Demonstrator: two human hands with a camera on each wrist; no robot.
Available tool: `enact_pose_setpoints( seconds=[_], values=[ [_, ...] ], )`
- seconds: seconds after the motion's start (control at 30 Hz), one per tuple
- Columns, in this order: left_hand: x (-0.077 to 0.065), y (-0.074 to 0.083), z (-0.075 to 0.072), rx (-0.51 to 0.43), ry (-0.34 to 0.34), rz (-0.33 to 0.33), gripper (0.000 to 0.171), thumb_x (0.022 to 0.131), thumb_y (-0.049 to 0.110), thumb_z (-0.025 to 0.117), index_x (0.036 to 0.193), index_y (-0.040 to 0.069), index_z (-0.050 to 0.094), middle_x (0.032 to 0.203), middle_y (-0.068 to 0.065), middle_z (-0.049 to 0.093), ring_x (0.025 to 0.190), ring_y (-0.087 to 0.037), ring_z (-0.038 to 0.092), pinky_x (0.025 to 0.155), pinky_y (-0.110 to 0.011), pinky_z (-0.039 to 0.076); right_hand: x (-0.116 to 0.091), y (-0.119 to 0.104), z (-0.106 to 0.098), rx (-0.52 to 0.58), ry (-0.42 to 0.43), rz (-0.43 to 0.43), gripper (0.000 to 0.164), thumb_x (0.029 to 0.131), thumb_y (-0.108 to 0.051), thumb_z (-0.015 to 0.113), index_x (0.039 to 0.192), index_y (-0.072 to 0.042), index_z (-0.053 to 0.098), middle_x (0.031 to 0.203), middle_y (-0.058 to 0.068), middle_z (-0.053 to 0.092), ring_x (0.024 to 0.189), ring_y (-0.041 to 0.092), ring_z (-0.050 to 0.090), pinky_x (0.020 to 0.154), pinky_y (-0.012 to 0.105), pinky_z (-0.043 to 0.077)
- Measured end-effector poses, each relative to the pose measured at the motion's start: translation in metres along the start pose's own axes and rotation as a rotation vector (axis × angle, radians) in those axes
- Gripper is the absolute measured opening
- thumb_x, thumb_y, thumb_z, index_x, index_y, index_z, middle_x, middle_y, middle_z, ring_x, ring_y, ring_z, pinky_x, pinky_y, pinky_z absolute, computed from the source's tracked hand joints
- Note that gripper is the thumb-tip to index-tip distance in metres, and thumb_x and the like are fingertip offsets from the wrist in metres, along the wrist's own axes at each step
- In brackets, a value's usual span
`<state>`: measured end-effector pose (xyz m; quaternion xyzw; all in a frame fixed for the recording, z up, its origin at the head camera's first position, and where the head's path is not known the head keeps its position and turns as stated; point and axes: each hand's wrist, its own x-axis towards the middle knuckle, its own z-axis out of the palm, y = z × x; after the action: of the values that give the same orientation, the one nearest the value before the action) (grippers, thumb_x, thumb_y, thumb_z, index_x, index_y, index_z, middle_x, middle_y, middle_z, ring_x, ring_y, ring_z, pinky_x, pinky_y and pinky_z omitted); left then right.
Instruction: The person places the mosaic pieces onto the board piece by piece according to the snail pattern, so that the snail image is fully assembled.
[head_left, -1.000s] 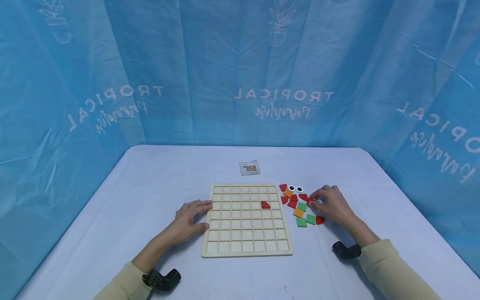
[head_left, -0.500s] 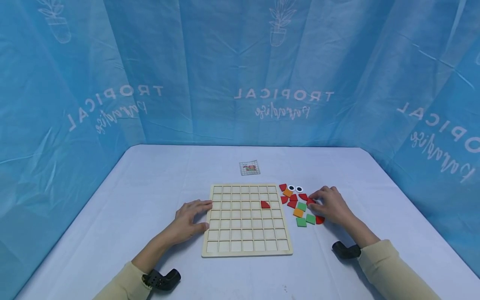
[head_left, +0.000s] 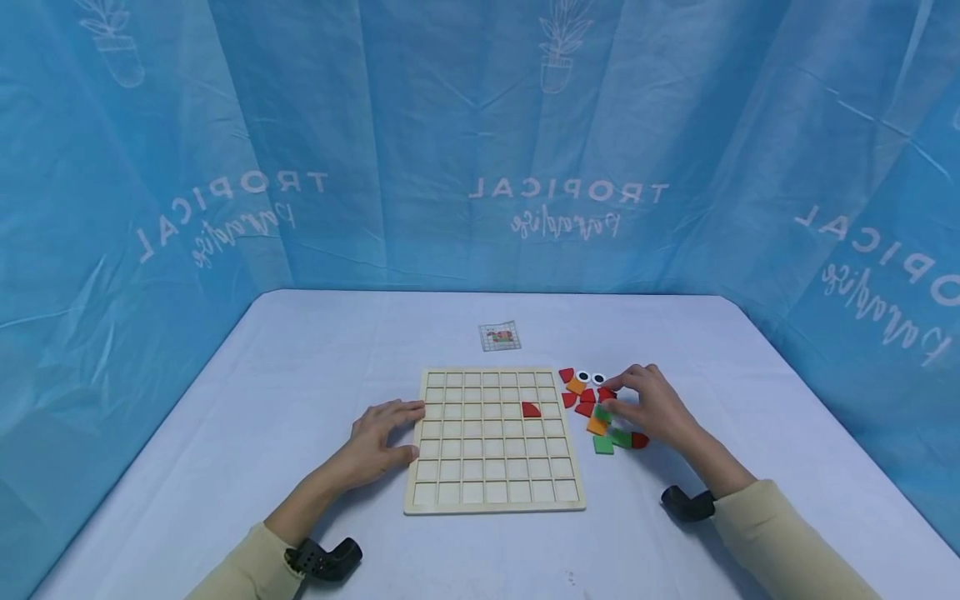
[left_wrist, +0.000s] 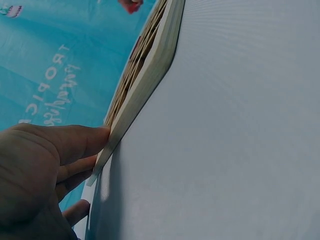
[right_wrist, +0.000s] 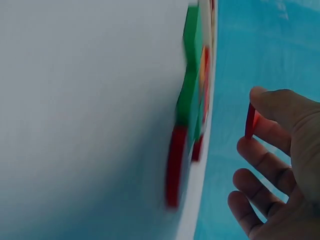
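Note:
A pale wooden grid board lies flat in the middle, with one red quarter-round tile in a cell at its upper right. At the board's left edge rests my left hand; in the left wrist view its extended thumb touches the rim. My right hand hovers over the loose tiles right of the board. Its thumb and index finger pinch a red tile, seen edge-on in the right wrist view and raised off the table. Beneath that hand lie green tiles and an orange tile.
Two white eye discs and several more red tiles lie beside the board's right edge. A small printed pattern card sits behind the board. Blue curtains hang around the white table.
My right hand has moved left and lifted away from the table with a red tile in its fingertips. The left hand and the board have stayed put.

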<state>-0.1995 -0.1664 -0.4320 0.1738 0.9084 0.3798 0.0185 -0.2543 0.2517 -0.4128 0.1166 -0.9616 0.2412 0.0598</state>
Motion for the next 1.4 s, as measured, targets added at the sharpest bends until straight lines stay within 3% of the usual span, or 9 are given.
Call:
enact_pose_setpoints(
  seconds=[0.4,0.63,0.8,0.9,1.0,1.13,1.4],
  values=[
    [0.0,-0.002,0.001,0.008,-0.007,0.016,0.054,0.083,0.016,0.068,0.134,0.006,0.052,0.147,-0.01,0.043,0.14,-0.041,0.023,0.108,-0.064,0.011,-0.004,-0.048,0.022,0.02,-0.058,-0.129,0.031,0.079,-0.027,0.075,0.108,-0.018,0.072,0.103,0.001,0.063,0.098,0.016,0.045,0.071,0.025,0.048],
    [0.001,-0.002,0.001,0.016,0.001,0.028,0.054,0.083,0.015,0.068,0.134,0.006,0.052,0.146,-0.011,0.044,0.139,-0.041,0.024,0.107,-0.065,0.012,-0.003,-0.064,0.038,0.033,-0.067,-0.153,0.033,0.075,-0.031,0.078,0.106,-0.02,0.073,0.108,0.001,0.064,0.108,0.019,0.048,0.081,0.036,0.052],
    [0.001,-0.002,0.001,0.012,-0.002,0.024,0.054,0.083,0.016,0.068,0.134,0.006,0.052,0.146,-0.01,0.043,0.139,-0.041,0.024,0.107,-0.064,0.012,0.0,-0.07,0.046,0.021,-0.096,-0.17,0.033,0.075,-0.034,0.078,0.105,-0.021,0.073,0.104,-0.003,0.063,0.106,0.016,0.048,0.083,0.036,0.048],
    [0.001,-0.002,0.001,0.017,0.0,0.027,0.054,0.083,0.016,0.068,0.134,0.006,0.052,0.146,-0.011,0.044,0.139,-0.041,0.024,0.107,-0.065,0.012,0.001,-0.072,0.05,0.019,-0.105,-0.182,0.032,0.076,-0.032,0.078,0.105,-0.02,0.074,0.103,-0.003,0.063,0.108,0.016,0.048,0.096,0.043,0.045],
    [0.001,-0.003,0.002,0.018,0.004,0.027,0.054,0.082,0.014,0.068,0.133,0.006,0.053,0.146,-0.011,0.044,0.139,-0.041,0.025,0.107,-0.065,0.012,0.003,-0.074,0.052,-0.01,-0.107,-0.188,0.031,0.076,-0.031,0.077,0.106,-0.021,0.074,0.103,-0.004,0.062,0.109,0.016,0.048,0.097,0.042,0.044],
    [0.001,-0.003,0.002,0.01,0.002,0.024,0.055,0.082,0.013,0.068,0.134,0.006,0.052,0.146,-0.011,0.043,0.139,-0.04,0.024,0.107,-0.064,0.011,0.004,-0.076,0.054,-0.033,-0.107,-0.184,0.033,0.075,-0.032,0.078,0.107,-0.024,0.073,0.101,-0.005,0.062,0.101,0.012,0.045,0.078,0.029,0.044],
    [0.001,-0.005,0.002,0.014,-0.001,0.018,0.056,0.082,0.014,0.068,0.135,0.006,0.051,0.147,-0.01,0.042,0.14,-0.04,0.023,0.108,-0.064,0.011,0.003,-0.077,0.055,-0.057,-0.111,-0.197,0.036,0.074,-0.034,0.079,0.109,-0.026,0.072,0.099,-0.007,0.059,0.097,0.011,0.043,0.074,0.027,0.042]
  ],
)
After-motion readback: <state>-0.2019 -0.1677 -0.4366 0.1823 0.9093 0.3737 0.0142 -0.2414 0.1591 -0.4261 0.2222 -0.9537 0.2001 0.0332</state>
